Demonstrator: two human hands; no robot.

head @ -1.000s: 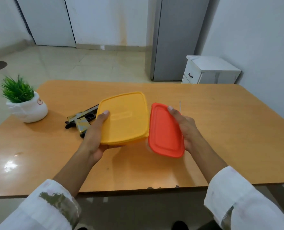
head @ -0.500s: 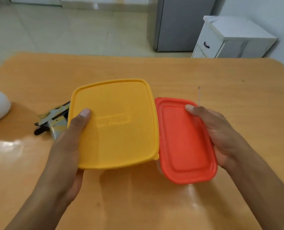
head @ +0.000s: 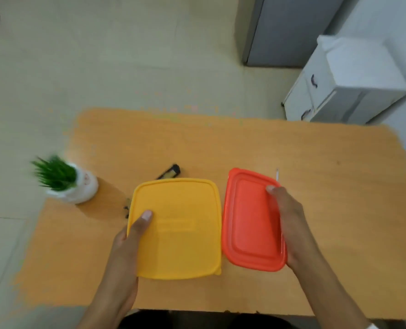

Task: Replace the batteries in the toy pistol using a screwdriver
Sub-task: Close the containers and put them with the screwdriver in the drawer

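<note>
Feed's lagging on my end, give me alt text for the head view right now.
Left hand holds a yellow-lidded container and right hand a red-lidded container, side by side over an orange table. The toy pistol lies mostly hidden behind the yellow one; a thin metal shaft lies beyond the red one. A potted plant stands at the left.

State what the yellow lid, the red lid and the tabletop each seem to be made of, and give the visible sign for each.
Yellow lid: probably plastic, matte; even colour, rounded corners, a moulded raised rectangle.
Red lid: probably plastic, slightly glossy; moulded stepped rim.
Tabletop: wood or wood-look laminate, smooth; orange-brown with faint grain lines. The picture does not settle which.
</note>
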